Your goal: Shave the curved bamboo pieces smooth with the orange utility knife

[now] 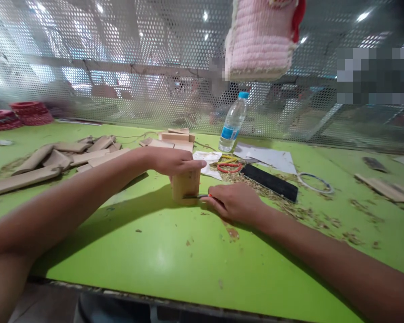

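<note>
A curved piece of bamboo (185, 185) stands upright on the green table. My left hand (178, 161) grips it from above, with the thumb over its top edge. My right hand (237, 202) is closed around a slim carving knife (195, 196). Its dark metal blade lies against the lower face of the bamboo, and a bit of orange shows by my fingers. Most of the handle is hidden inside my right hand.
Bamboo pieces (55, 160) lie heaped at left, with a stack (177, 137) behind my left hand. A water bottle (234, 123), a black phone (270, 181), a white ring (314, 183) and wood shavings (301, 211) lie beyond my right hand. Perforated mesh (138, 89) rises behind.
</note>
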Motion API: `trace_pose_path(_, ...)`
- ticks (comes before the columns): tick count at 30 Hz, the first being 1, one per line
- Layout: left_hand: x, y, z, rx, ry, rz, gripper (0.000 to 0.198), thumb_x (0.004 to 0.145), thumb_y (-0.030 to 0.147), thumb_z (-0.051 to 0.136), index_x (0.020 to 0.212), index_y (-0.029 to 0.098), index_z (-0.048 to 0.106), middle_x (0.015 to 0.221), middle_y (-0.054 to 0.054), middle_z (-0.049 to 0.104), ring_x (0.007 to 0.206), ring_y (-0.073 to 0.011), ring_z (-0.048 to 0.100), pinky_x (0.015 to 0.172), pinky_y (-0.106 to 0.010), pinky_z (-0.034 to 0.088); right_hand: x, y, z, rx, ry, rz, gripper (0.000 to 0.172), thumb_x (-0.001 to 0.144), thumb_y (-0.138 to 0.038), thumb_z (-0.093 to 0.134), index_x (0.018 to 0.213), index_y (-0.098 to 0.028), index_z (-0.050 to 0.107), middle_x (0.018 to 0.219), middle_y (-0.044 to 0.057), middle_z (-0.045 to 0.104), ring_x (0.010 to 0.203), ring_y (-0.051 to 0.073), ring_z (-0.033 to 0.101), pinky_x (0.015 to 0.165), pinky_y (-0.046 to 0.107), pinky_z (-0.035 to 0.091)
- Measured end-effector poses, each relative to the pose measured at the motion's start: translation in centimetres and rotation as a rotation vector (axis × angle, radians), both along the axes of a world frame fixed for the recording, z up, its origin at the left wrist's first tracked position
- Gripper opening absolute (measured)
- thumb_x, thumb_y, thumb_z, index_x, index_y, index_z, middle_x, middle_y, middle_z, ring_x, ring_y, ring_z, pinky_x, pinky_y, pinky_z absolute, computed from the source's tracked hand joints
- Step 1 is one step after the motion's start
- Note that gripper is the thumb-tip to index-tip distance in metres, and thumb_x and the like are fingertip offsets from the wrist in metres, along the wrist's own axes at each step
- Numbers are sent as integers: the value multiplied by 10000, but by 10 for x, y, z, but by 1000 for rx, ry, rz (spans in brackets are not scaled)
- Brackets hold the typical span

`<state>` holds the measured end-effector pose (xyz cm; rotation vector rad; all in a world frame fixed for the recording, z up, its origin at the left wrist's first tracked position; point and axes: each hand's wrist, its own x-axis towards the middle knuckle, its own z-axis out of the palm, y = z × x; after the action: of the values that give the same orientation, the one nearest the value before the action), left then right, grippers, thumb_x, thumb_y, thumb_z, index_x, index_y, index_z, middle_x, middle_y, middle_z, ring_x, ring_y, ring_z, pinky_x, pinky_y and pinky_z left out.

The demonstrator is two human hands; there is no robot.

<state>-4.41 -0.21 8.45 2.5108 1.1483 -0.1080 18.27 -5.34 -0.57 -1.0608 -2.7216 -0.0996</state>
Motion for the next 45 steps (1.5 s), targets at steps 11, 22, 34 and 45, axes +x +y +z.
trace_pose_path(11, -2, 1, -3, -144, -125, 64, 600, 948, 618, 373, 678, 147, 629, 689, -74, 651, 570, -168, 549, 537, -255, 388, -1, 7, 0, -11, 40, -30, 546, 1026, -551, 281, 771, -192, 605, 654, 24, 622, 531, 130, 444, 540, 284, 152)
trace_pose_path(22, 2, -1, -2, -102, -170, 153, 540, 893, 580, 499, 529, 181, 523, 645, -41, 591, 638, -173, 508, 654, -274, 368, 1, 2, 3, -10, 32, 37, 518, 1001, -555, 337, 765, -193, 624, 679, 33, 666, 547, 126, 472, 544, 284, 148)
trace_pose_path(34, -19, -31, -32, -136, -712, 324, 891, 868, 826, 190, 1047, 167, 761, 923, -134, 748, 842, -234, 671, 714, -298, 488, 13, 6, -1, -75, 274, 65, 539, 847, -706, 556, 698, -189, 580, 612, -2, 599, 549, 118, 456, 547, 252, 212)
trace_pose_path(45, -2, -24, -67, -406, -1254, 659, 863, 827, 871, 232, 1092, 160, 644, 975, -115, 716, 883, -243, 664, 750, -345, 531, 9, 0, -3, -42, 554, -26, 430, 1027, -514, 304, 853, -207, 549, 688, -3, 557, 606, 147, 513, 581, 259, 280)
